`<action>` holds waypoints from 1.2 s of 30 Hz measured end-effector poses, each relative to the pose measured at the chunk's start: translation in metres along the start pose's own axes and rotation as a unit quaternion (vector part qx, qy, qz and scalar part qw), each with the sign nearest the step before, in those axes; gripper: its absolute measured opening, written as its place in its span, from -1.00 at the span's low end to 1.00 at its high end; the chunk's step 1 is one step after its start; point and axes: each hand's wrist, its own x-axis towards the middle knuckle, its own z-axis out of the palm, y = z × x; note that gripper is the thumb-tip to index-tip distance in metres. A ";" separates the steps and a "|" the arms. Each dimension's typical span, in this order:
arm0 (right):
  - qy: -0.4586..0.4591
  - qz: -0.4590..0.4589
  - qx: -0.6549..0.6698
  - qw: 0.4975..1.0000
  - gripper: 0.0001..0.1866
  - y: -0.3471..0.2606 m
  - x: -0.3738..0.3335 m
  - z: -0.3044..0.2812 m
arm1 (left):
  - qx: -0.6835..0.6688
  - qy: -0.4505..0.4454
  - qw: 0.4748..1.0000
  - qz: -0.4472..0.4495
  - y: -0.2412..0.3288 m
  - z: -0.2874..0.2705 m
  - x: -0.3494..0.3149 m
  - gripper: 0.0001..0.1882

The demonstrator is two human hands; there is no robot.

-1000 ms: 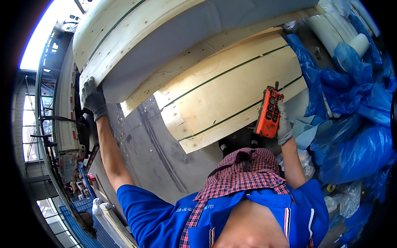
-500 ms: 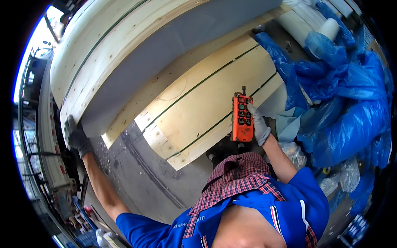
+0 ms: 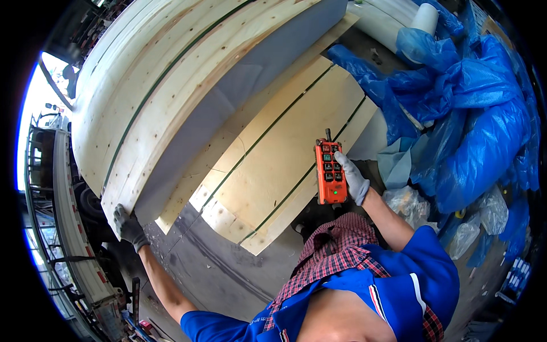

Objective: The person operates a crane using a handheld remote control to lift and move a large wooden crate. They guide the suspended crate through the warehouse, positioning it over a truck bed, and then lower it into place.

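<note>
Far left, beyond the floor's left edge: a white truck bed [image 3: 80, 216]. Next, the upper package [image 3: 188, 98], plywood above and below, grey along the side, crossed by a dark green band [image 3: 157, 82]; more of its top in view than a second ago. At its near left corner, as before: the gloved left hand [image 3: 131, 229], fingers against the outer edge; whether gripping or merely pressing, impossible to tell. Below, grey floor [image 3: 228, 273], bare near the lower package's left edge.

In the middle, the lower package [image 3: 273, 157], pale plywood under two dark green straps [image 3: 299, 181]. In front of its near edge, to the view, an orange remote control [image 3: 331, 185], nearly upright now after an earlier lean, with a green lamp [image 3: 335, 192] newly lit near the bottom. Gripped along its right edge by the gloved right hand [image 3: 354, 178], thumb by the buttons.

Further right, a white roll [image 3: 379, 24] beyond the lower package's far right corner, then clear plastic bags [image 3: 493, 211] and crumpled blue sheeting [image 3: 484, 119].
</note>
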 end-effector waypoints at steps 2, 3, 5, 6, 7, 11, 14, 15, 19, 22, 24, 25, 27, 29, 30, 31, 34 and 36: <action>0.004 0.000 0.002 1.000 -0.59 0.001 0.001 -0.001 | -0.013 -0.009 1.000 -0.007 0.009 0.012 -0.008 -0.53; 0.005 0.000 -0.001 1.000 -0.60 0.003 0.002 -0.003 | -0.019 -0.014 1.000 -0.010 0.013 0.019 -0.010 -0.53; 0.017 0.010 0.008 1.000 -0.59 0.008 0.004 -0.006 | -0.026 -0.017 0.999 -0.011 0.015 0.037 -0.018 -0.52; 0.024 0.015 0.012 1.000 -0.59 0.011 0.006 -0.008 | -0.030 -0.019 0.999 -0.011 0.014 0.046 -0.019 -0.51; 0.038 0.017 0.000 0.999 -0.58 0.013 0.008 -0.008 | -0.038 -0.008 0.999 -0.005 0.015 0.052 -0.023 -0.50; 0.041 0.025 -0.009 0.999 -0.56 0.017 0.009 -0.007 | -0.051 -0.007 0.999 -0.001 0.022 0.074 -0.022 -0.48; 0.038 0.039 -0.019 0.998 -0.56 0.024 0.012 -0.006 | -0.050 -0.018 0.999 -0.010 0.026 0.088 -0.022 -0.49; 0.036 0.043 -0.019 0.998 -0.56 0.026 0.012 -0.004 | -0.051 -0.025 0.998 -0.012 0.028 0.092 -0.022 -0.50; 0.057 0.030 -0.037 0.997 -0.56 0.037 0.015 -0.010 | -0.055 -0.020 0.998 0.001 0.038 0.099 -0.014 -0.54; 0.100 0.039 -0.049 0.993 -0.52 0.044 0.021 0.002 | -0.070 -0.005 0.998 0.003 0.018 0.140 -0.034 -0.48; 0.110 0.017 -0.061 0.992 -0.54 0.051 0.023 0.000 | -0.082 -0.040 0.996 -0.013 0.038 0.138 -0.020 -0.50; 0.100 0.012 -0.062 0.993 -0.55 0.055 0.022 -0.005 | -0.108 -0.018 0.994 0.000 0.039 0.138 -0.018 -0.52; 0.098 -0.009 -0.094 0.991 -0.57 0.060 0.026 -0.003 | -0.117 -0.021 0.993 -0.011 0.042 0.141 -0.021 -0.54; 0.096 0.006 -0.095 0.991 -0.56 0.064 0.026 0.001 | -0.123 -0.012 0.992 -0.018 0.047 0.144 -0.026 -0.59; 0.092 0.014 -0.100 0.991 -0.56 0.066 0.028 -0.001 | -0.125 -0.004 0.992 -0.019 0.048 0.150 -0.028 -0.62; 0.102 0.014 -0.104 0.989 -0.56 0.068 0.027 0.002 | -0.116 0.003 0.993 -0.022 0.050 0.160 -0.032 -0.66; 0.115 0.020 -0.118 0.986 -0.56 0.072 0.022 0.022 | -0.112 0.027 0.993 -0.035 0.052 0.170 -0.036 -0.73; 0.107 0.032 -0.120 0.986 -0.56 0.075 0.021 0.029 | -0.127 0.027 0.989 -0.076 0.059 0.167 -0.037 -0.63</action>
